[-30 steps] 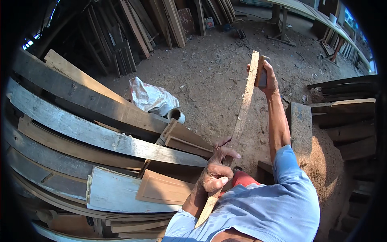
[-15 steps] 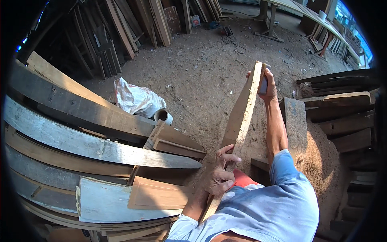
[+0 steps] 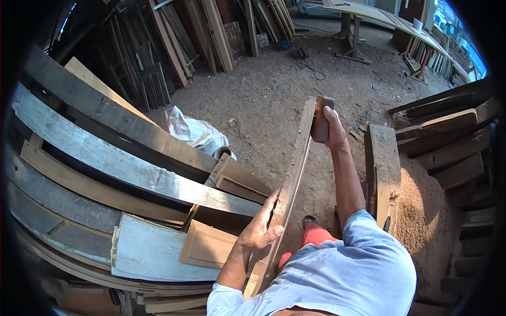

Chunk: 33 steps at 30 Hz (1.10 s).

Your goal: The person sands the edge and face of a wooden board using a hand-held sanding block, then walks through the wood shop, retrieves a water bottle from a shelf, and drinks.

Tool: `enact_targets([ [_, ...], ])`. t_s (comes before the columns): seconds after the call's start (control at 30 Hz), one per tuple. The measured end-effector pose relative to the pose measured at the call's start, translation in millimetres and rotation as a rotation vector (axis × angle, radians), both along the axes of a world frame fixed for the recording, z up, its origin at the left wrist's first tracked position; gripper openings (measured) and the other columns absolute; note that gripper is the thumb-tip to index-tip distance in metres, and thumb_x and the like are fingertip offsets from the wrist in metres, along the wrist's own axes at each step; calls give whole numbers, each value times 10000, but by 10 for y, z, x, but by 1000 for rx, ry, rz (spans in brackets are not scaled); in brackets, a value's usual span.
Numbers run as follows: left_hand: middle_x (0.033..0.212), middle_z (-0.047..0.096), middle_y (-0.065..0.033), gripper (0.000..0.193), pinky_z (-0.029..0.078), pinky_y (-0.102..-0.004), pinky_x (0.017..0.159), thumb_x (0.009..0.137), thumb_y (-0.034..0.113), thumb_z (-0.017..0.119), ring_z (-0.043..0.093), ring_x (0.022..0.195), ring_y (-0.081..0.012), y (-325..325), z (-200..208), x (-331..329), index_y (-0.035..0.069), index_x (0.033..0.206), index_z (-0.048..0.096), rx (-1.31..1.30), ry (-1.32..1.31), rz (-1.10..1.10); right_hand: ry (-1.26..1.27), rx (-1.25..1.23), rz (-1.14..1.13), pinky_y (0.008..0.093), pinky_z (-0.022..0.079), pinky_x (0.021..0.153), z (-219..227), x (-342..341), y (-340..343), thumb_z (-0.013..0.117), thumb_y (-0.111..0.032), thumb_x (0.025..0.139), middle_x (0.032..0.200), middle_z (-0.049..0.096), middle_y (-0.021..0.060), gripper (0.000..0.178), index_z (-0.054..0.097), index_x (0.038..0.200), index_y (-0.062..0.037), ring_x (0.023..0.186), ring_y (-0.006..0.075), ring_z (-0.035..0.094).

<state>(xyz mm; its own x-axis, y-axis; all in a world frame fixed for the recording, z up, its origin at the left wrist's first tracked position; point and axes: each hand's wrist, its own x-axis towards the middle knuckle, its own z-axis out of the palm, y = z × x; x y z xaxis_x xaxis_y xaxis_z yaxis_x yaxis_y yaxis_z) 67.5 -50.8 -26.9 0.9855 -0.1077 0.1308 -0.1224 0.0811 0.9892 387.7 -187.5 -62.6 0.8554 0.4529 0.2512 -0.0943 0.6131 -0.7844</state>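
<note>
While I watch remotely, the left hand rests against a plank, thumb spread from fingers; the right hand clasps a brown block, fingertips hidden.

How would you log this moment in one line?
left hand: on long board | right hand: gripping dark block beside board's far end | nearby: white sack, sawdust pile

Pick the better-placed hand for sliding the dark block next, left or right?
Right, most likely: the right hand grips the dark block beside the far end of the plank. The left hand lies nearer the body, against the plank, well away from the block.
</note>
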Motion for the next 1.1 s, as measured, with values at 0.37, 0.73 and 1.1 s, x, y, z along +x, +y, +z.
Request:
enact_targets([
  [0.37, 1538, 316, -199, 886, 232, -367, 1175, 840, 39, 616, 306, 1432, -241, 27, 914, -554, -40, 1551, 96, 139, -34, 134, -240, -64, 201, 377, 483, 951, 578, -1940, -31, 698, -602, 750, 1174, 627, 159, 799, 508, 1238, 1, 1104, 215, 591],
  [0.73, 1051, 629, -150, 631, 275, -589, 1150, 534, 404, 784, 483, 1309, -400, -15, 838, -1061, 120, 1054, 566, -260, -487, 85, 313, 409, 453, 476, 476, 1002, -75, -2631, -530, 645, -614, 841, 1213, 598, 201, 718, 504, 1266, -53, 1113, 314, 614],
  [1.1, 766, 614, -91, 487, 337, -531, 957, 734, 556, 634, 609, 899, -313, -236, 780, -1470, 97, 899, 636, -94, -604, 51, 747, -140, 405, 471, 505, 986, -1114, -3219, -612, 619, -500, 926, 1211, 626, 153, 585, 538, 1295, -53, 1147, 307, 616],
])
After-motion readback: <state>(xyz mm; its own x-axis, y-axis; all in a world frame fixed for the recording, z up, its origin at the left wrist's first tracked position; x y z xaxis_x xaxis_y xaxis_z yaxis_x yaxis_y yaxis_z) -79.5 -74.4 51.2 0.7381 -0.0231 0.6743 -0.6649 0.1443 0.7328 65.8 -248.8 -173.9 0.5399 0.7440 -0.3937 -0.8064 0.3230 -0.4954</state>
